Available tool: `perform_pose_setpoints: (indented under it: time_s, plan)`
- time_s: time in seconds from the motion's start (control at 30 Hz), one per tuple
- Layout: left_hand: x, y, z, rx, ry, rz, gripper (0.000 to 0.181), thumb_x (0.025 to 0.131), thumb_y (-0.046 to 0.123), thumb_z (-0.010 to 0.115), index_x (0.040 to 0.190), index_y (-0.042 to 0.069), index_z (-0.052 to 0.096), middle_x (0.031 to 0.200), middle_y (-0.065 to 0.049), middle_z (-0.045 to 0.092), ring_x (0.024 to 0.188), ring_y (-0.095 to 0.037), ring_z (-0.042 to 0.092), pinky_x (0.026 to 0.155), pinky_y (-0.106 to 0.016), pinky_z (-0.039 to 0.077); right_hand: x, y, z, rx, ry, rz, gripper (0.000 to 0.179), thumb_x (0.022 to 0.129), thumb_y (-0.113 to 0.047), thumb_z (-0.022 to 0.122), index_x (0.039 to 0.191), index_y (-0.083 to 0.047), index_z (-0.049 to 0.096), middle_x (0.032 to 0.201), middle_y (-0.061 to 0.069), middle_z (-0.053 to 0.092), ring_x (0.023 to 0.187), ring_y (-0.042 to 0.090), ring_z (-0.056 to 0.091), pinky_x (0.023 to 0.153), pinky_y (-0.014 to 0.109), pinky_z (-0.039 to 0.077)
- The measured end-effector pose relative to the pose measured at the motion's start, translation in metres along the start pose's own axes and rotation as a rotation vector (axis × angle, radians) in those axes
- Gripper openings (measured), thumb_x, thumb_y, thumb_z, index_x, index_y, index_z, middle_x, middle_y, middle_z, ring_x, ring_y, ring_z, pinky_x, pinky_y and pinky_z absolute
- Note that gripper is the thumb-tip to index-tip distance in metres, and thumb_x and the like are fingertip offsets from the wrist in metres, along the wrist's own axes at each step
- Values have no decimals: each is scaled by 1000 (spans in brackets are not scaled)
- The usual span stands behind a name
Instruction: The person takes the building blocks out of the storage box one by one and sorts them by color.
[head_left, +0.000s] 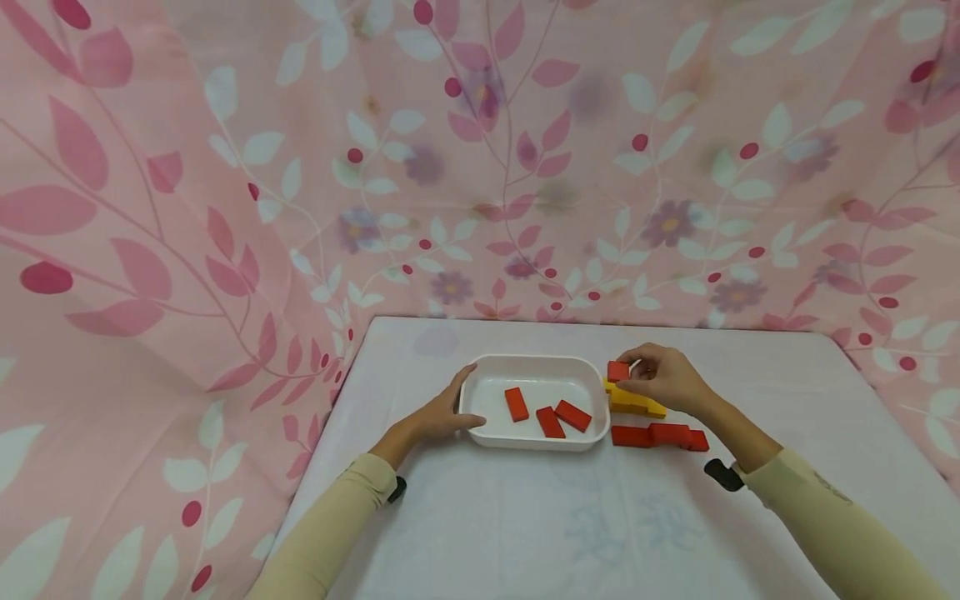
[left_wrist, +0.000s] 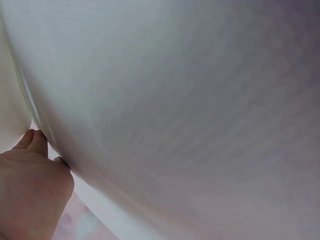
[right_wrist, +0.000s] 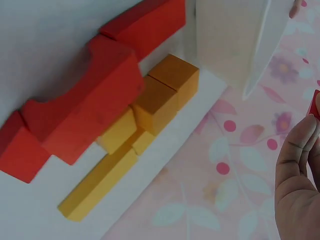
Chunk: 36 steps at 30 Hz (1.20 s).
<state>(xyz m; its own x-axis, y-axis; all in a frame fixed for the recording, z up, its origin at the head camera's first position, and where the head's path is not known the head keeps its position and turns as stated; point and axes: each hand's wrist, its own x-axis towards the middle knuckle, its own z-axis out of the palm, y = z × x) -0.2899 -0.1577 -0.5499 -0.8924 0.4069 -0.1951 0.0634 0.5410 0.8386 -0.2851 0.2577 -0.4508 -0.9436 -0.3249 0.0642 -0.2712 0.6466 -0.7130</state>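
My left hand (head_left: pixel 442 414) grips the left end of a white rectangular tray (head_left: pixel 540 443), its fingers at the far corner and its thumb over the near rim. Inside the tray lie 3 flat red blocks (head_left: pixel 517 404). Just beyond the tray's right end, my right hand (head_left: pixel 660 379) pinches a small red block (head_left: pixel 618 372) between thumb and fingers, over a group of yellow blocks (head_left: pixel 633 404). Only a sliver of that red block (right_wrist: pixel 312 103) shows in the right wrist view, where the hand partly covers it.
Nearer than the yellow group, a row of red blocks (head_left: pixel 670 435) lies on the white tablecloth (head_left: pixel 525 525). One red block (right_wrist: pixel 95 100) in it has a curved cut-out. A long yellow bar (right_wrist: pixel 100 185) lies beside the other yellow blocks. Pink floral cloth (head_left: pixel 510 167) hangs behind the table.
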Motion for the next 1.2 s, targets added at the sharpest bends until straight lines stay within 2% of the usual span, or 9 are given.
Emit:
perform_pose_setpoints:
  time_s: [0.2, 0.53, 0.77, 0.93, 1.1, 1.2]
  plan:
    - [-1, 1, 2, 2, -3, -6, 100, 85, 38, 76, 156, 41, 5, 164, -2, 17, 150, -26, 20, 121, -58, 16, -12, 13, 3, 23, -1, 12, 36, 82, -20, 81, 113, -7, 68, 98, 9, 66, 82, 22, 60, 64, 23, 56]
    - [-2, 0, 1, 0, 18, -4, 101, 85, 39, 76, 156, 43, 6, 164, -1, 18, 150, -26, 21, 120, -58, 17, -30, 25, 9, 48, -47, 30, 41, 80, -23, 83, 112, -3, 69, 97, 10, 67, 78, 17, 60, 64, 22, 55]
    - [-2, 0, -1, -4, 15, 0, 101, 84, 39, 76, 156, 42, 6, 164, -1, 18, 149, -27, 23, 120, -59, 18, -40, 33, 20, 50, -81, 82, 40, 77, -22, 85, 109, -4, 70, 87, 6, 65, 72, 15, 58, 61, 23, 54]
    - [-1, 0, 0, -7, 10, 8, 101, 85, 39, 76, 156, 42, 5, 164, -2, 18, 149, -26, 22, 120, -58, 18, -47, 35, 25, 67, -125, 79, 38, 77, -20, 85, 109, -4, 71, 83, 5, 64, 69, 16, 57, 59, 24, 53]
    - [-1, 1, 1, -7, 0, 8, 101, 85, 38, 76, 157, 41, 5, 164, -3, 17, 149, -26, 22, 120, -57, 18, -52, 36, 32, 25, -163, 52, 32, 78, -15, 83, 107, -6, 71, 78, 3, 62, 70, 14, 55, 60, 23, 51]
    - [-2, 3, 1, -4, 3, 12, 101, 85, 37, 76, 157, 40, 5, 164, -4, 18, 149, -26, 23, 121, -56, 18, -55, 36, 38, -11, -153, 45, 30, 78, -13, 83, 106, -9, 72, 79, 0, 61, 72, 13, 54, 61, 22, 51]
